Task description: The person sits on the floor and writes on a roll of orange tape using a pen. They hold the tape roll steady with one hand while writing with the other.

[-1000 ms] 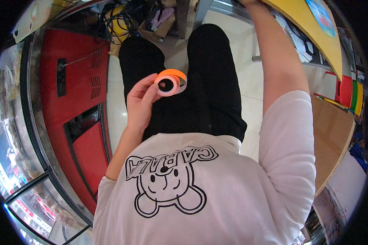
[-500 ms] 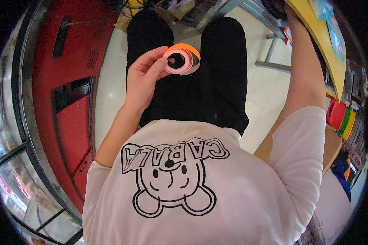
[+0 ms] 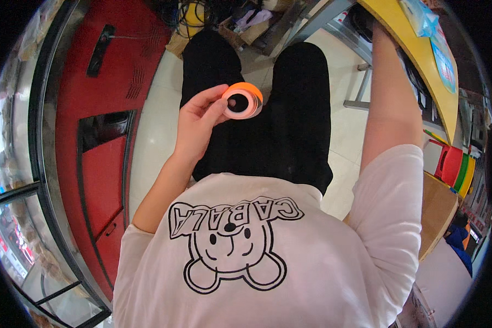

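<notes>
My left hand (image 3: 200, 116) pinches a small roll of orange sticker tape (image 3: 247, 87) between thumb and fingers, above my lap. Pale pinkish layers wind round the roll's open centre, and the outermost orange turn stands slightly loose. Off to the right, my right forearm (image 3: 391, 93) reaches forward under the edge of a yellow tabletop (image 3: 450, 112). Its hand is lost in the dark space below that top, so its fingers and anything in them are hidden.
On my left stands a red cabinet (image 3: 101, 180) beside a glass-panelled case (image 3: 16, 240). Cables and an open cardboard box (image 3: 251, 30) lie beyond my knees. Grey metal table legs (image 3: 361, 90) stand at front right. Red, green and yellow items (image 3: 452, 167) sit near a brown box (image 3: 437, 210).
The view has shifted slightly, with the roll now lower in it. The loose outer turn lies closer round the roll. My right arm has swung a little inward, still reaching under the tabletop.
</notes>
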Tool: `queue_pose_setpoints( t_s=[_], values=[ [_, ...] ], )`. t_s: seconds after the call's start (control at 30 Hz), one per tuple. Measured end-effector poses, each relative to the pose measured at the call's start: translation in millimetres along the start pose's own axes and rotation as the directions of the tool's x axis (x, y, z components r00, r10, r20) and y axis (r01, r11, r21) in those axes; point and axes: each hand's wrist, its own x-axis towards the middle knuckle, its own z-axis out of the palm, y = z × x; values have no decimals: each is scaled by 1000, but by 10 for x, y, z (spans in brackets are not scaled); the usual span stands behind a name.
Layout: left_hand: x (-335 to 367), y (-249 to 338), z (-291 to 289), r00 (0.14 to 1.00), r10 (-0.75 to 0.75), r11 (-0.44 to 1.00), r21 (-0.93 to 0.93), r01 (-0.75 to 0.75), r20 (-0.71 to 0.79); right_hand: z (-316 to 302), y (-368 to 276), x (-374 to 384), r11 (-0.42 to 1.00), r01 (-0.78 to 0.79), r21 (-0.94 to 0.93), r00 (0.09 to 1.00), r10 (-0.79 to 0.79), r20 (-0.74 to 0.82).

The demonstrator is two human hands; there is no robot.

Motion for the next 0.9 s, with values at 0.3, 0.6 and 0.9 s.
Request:
queue_pose_setpoints(
  t_s=[0.3, 0.6, 0.9],
  values=[
    [-49, -15, 46, 1000, 6, 1000, 23, -7, 9, -47, 39, -150, 996, -70, 48, 997, 71, -11],
    [-57, -30, 154, 999, 13, 997, 77, -17, 51, 94, 250, -287, 987, -147, 70, 988, 150, -43],
    [-43, -43, 343, 991, -40, 999, 16, 39, 131, 43, 462, -475, 961, -200, 192, 980, 196, 39]
  ],
)
